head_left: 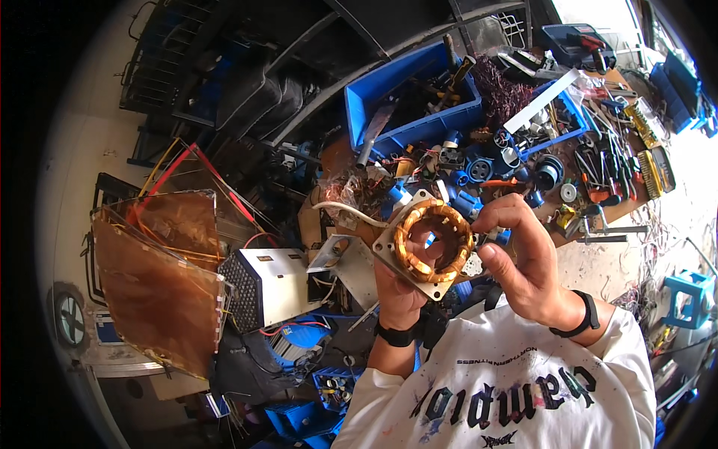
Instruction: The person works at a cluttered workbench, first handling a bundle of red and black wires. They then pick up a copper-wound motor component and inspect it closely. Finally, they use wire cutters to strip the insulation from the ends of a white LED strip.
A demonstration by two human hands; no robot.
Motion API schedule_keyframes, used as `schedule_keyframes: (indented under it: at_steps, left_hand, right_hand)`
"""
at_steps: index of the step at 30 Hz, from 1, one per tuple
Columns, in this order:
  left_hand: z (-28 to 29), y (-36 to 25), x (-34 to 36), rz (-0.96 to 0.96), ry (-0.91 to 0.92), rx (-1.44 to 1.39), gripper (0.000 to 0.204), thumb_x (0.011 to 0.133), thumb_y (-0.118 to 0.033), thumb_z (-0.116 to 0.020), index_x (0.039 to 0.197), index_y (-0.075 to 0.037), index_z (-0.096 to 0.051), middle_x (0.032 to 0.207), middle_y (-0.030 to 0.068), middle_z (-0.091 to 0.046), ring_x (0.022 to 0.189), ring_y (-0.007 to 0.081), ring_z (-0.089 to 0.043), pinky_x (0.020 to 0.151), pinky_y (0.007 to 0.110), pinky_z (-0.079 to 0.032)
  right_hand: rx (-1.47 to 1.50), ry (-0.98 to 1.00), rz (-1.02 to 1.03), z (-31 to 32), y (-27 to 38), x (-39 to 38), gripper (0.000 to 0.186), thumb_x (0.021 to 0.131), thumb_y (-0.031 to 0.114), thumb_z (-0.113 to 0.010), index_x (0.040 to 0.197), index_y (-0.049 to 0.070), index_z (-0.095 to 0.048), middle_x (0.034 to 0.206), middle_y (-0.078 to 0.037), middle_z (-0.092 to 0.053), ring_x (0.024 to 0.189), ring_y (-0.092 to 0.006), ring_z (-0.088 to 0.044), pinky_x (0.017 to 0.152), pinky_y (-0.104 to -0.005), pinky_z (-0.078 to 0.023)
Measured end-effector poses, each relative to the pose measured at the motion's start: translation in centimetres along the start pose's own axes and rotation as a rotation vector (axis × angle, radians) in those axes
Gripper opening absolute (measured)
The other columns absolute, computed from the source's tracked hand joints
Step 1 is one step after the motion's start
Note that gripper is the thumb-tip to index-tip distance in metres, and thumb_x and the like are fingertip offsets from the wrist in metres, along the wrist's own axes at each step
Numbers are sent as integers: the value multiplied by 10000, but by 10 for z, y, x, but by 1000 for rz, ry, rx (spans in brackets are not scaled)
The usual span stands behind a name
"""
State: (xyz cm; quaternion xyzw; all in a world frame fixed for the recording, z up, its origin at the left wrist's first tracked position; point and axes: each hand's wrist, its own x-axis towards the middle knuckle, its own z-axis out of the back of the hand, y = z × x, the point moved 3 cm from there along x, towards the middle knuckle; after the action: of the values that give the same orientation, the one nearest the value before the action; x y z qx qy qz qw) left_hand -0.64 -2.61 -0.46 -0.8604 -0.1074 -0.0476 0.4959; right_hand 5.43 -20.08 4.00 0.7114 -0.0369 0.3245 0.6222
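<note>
In my left hand (400,295) sits a motor stator (406,258), a ring of copper windings on a square metal flange with holes in its corners. My left fingers support it from below and are partly hidden behind it; the open bore faces up. A pale cable (348,213) comes off its left side. My right hand (527,269) is at the stator's right edge, index finger and thumb apart with a gap between them. The index fingertip is close to the winding; whether it touches, I cannot tell.
Beyond my hands is a cluttered workbench with a blue bin (407,90) of tools, blue motor parts (479,170), screwdrivers and pliers (609,161), and brushes (654,172). A white metal box (277,280) and a brown sheet panel (161,292) stand left. A blue stool (688,288) is at right.
</note>
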Motion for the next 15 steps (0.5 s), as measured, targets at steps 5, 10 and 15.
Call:
schedule_keyframes:
  at_steps: [5,10,15]
  left_hand:
    - [-1,1,-1,35,-18,-138,967,696,-388,-833,1442,-44,-323,1413,128,-411,1327,298,-386,1103,465,-379]
    - [-9,-4,-1,56,-41,-227,967,713,-346,-838,1449,-32,-294,1432,139,-382,1348,303,-367,1124,451,-365]
    - [-7,-5,-3,59,-53,-229,983,725,-410,-821,1453,-30,-280,1452,158,-354,1357,314,-358,1130,439,-359]
  right_hand:
    - [37,-29,-18,-1,-5,-2,201,869,88,-663,1018,-7,-569,986,-121,-588,884,-248,-567,806,-345,-460]
    - [84,-34,-23,-1,-3,-1,201,862,74,-668,1015,-9,-565,981,-114,-590,885,-236,-563,812,-340,-456]
    - [91,-3,-9,-1,-2,0,198,858,71,-670,1009,-6,-566,980,-111,-591,881,-234,-560,809,-338,-454]
